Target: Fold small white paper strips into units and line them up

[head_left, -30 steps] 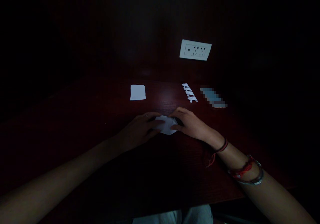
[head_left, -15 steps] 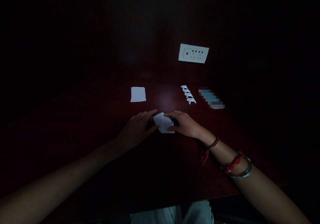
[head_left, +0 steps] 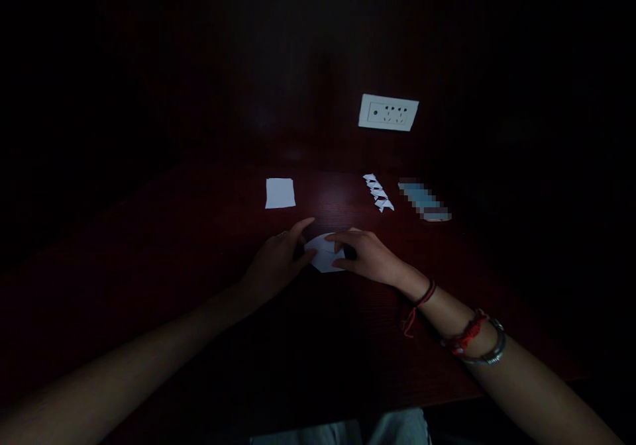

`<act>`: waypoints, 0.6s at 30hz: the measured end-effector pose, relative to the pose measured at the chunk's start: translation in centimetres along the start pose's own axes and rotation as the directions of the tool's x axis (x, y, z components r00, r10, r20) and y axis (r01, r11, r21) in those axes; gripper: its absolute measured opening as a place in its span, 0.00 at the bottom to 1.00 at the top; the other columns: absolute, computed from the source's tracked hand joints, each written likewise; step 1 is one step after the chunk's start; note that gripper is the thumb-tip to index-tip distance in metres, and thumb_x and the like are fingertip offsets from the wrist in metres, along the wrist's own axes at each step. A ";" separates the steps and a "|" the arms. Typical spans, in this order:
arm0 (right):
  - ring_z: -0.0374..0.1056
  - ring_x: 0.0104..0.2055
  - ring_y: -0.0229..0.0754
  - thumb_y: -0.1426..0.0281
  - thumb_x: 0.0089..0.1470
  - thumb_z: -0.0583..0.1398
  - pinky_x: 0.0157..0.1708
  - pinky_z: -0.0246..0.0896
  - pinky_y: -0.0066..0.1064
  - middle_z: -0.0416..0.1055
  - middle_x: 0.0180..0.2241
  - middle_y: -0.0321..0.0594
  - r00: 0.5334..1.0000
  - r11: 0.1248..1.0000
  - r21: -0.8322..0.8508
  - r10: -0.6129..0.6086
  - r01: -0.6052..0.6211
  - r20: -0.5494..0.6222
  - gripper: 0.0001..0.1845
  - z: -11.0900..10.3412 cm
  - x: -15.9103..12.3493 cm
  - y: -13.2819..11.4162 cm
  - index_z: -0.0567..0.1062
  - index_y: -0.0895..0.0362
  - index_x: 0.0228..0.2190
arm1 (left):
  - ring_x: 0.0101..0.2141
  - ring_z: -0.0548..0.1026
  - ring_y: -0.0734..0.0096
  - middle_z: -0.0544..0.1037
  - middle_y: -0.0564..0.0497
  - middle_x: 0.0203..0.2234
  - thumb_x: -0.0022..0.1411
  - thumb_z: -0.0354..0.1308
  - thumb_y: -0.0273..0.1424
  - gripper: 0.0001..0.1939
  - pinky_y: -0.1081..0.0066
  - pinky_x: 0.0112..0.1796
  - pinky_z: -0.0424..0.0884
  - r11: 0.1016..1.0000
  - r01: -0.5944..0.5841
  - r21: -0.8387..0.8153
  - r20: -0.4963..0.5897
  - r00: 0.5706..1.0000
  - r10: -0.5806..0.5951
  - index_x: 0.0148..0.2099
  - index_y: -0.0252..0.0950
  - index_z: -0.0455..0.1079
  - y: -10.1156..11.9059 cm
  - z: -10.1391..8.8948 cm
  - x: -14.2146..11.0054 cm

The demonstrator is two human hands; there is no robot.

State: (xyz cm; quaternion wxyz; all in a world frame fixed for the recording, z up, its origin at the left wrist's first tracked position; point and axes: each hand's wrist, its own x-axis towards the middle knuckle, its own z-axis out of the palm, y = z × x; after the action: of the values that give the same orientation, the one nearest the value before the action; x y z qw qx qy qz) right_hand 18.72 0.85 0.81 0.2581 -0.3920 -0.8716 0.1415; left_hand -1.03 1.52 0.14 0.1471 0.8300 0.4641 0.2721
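A small white folded paper [head_left: 324, 257] lies on the dark red table [head_left: 199, 266] in front of me. My left hand [head_left: 278, 263] pinches its left side with fingertips and thumb. My right hand [head_left: 365, 256] presses on its right side, fingers curled over the top edge. Red strings and a metal bangle circle my right wrist. The light is dim, so the folds are hard to make out.
A white square sheet [head_left: 280, 193] lies beyond my left hand. A row of several small folded paper pieces [head_left: 378, 193] lies beyond my right hand, with a blurred flat object [head_left: 424, 200] beside it. A white socket panel [head_left: 388, 112] sits further back.
The paper has been turned and folded between my fingers; it looks more compact now. Both hands stay on it, with my right fingers moved over its top.
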 end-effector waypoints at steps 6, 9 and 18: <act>0.62 0.35 0.38 0.72 0.43 0.60 0.37 0.56 0.31 0.70 0.33 0.40 0.999 0.999 0.015 0.043 -0.043 -0.006 0.28 0.0 0.1 -0.3 0.63 0.57 0.48 | 0.31 0.70 0.70 0.71 0.54 0.30 0.54 0.54 0.33 0.32 0.68 0.36 0.65 0.998 -0.051 -0.028 -0.009 0.999 0.050 0.58 0.39 0.44 0.3 -0.1 -0.4; 0.63 0.35 0.38 0.73 0.43 0.60 0.36 0.57 0.31 0.70 0.34 0.40 0.999 0.998 0.038 0.040 -0.040 -0.006 0.28 0.0 0.1 -0.4 0.62 0.56 0.49 | 0.35 0.70 0.69 0.72 0.54 0.32 0.54 0.55 0.30 0.34 0.65 0.40 0.63 0.995 -0.100 -0.016 -0.024 0.995 0.099 0.59 0.39 0.42 0.3 0.0 -0.4; 0.64 0.38 0.39 0.72 0.42 0.61 0.40 0.59 0.32 0.70 0.35 0.39 0.990 0.985 0.113 0.138 -0.133 -0.040 0.35 0.3 0.3 -0.3 0.57 0.57 0.52 | 0.40 0.68 0.66 0.74 0.54 0.35 0.54 0.55 0.31 0.38 0.61 0.44 0.58 0.972 -0.210 0.102 0.004 0.978 0.210 0.60 0.40 0.36 0.4 0.3 -0.8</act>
State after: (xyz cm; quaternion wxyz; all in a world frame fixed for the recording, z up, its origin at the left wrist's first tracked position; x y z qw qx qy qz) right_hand 18.19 0.85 0.75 0.2895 -0.4390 -0.8274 0.1972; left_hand -0.93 0.63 -0.18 0.0734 0.8799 0.3875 0.2648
